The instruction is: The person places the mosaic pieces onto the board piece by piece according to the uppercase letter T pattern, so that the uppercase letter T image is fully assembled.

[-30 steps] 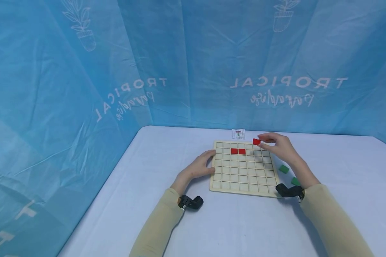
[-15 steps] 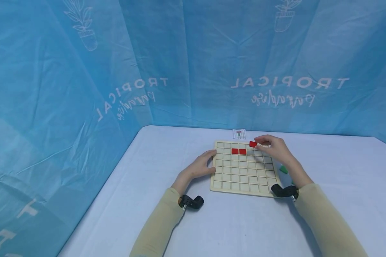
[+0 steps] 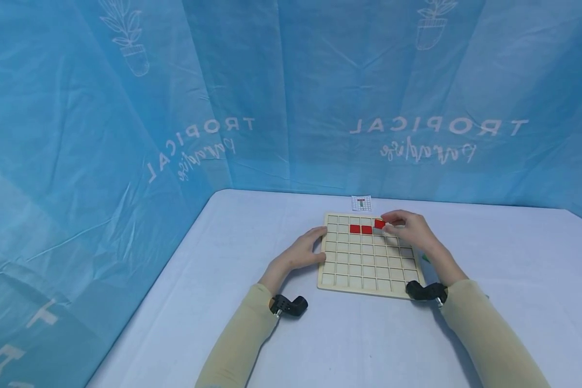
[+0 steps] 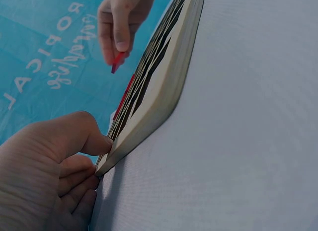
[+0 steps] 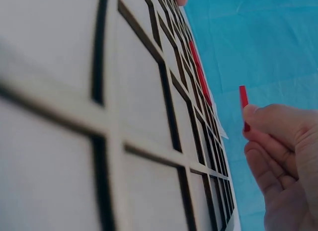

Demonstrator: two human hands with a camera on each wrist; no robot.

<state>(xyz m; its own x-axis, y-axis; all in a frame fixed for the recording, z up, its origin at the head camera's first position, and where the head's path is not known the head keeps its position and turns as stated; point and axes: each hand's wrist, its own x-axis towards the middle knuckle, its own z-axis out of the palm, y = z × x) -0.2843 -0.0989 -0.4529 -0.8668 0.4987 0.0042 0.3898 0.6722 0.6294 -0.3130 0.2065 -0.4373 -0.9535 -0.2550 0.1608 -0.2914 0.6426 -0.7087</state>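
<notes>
Left hand: thumb and fingers apart, touching grid board's left edge, unchanged. Two red tiles: seated, far cells. Held red tile: since earlier, shifted left and nearer, just right of the pair; pinched by right hand. Right wrist view shows clearance above board, unclear from head.

Head view looks forward, down — wrist views sit close, seemingly tilted — all sharing the board.
</notes>
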